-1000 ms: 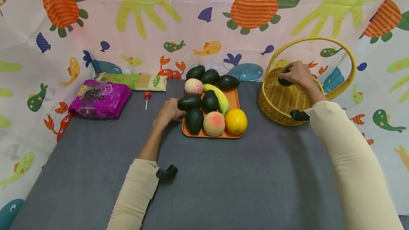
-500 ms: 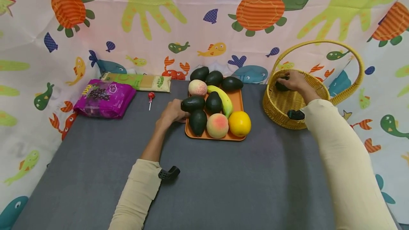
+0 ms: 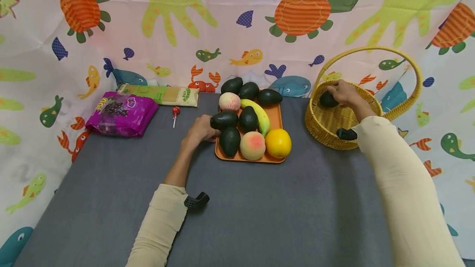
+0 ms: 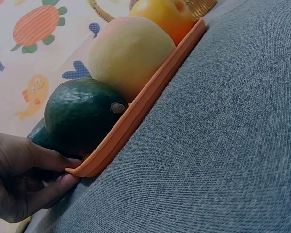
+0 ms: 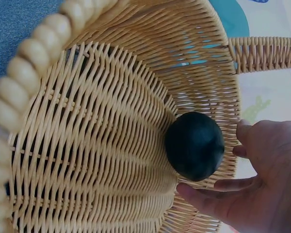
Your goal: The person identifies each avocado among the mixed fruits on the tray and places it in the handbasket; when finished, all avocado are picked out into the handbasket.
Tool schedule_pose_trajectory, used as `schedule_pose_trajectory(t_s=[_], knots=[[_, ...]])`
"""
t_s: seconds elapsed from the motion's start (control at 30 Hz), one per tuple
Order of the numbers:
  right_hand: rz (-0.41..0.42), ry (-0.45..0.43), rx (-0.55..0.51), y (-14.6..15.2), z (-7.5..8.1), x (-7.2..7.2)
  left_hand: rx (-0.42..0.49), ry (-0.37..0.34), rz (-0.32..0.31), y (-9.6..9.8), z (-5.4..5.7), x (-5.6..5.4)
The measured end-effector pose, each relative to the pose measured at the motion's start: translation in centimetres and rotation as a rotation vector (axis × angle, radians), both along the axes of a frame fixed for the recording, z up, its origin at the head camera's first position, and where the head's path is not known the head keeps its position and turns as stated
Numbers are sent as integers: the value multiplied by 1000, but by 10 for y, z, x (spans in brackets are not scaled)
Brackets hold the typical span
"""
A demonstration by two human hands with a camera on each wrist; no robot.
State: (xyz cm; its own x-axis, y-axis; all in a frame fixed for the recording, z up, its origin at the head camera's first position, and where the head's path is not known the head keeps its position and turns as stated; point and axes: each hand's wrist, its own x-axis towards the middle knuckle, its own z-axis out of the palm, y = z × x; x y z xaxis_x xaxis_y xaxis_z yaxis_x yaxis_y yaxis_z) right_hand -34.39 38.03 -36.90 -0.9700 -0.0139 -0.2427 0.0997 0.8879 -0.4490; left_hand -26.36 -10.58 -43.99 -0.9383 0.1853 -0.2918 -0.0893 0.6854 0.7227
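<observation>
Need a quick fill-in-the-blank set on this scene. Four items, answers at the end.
1. The left grip pinches the edge of the orange ____ that bears most of the fruit.
2. By the right grip, inside the wicker basket, lies a single dark green ____.
3. The head of the lollipop is ____ in colour.
4. The purple pack has a bunch of dark ____ printed on it.

Missing words: tray; avocado; red; grapes.
</observation>
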Motion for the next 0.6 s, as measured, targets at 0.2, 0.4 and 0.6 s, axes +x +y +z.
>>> schedule_pose_trajectory(t_s=[0.2,0.4,0.6], knots=[[64,82,153,1,9,4,-58,36,-21,3,-2,1],[50,91,183,-3,22,8,-23,17,-18,5,-2,0],[64,34,207,-24,47,24,-12,0,-14,2,-1,-1]])
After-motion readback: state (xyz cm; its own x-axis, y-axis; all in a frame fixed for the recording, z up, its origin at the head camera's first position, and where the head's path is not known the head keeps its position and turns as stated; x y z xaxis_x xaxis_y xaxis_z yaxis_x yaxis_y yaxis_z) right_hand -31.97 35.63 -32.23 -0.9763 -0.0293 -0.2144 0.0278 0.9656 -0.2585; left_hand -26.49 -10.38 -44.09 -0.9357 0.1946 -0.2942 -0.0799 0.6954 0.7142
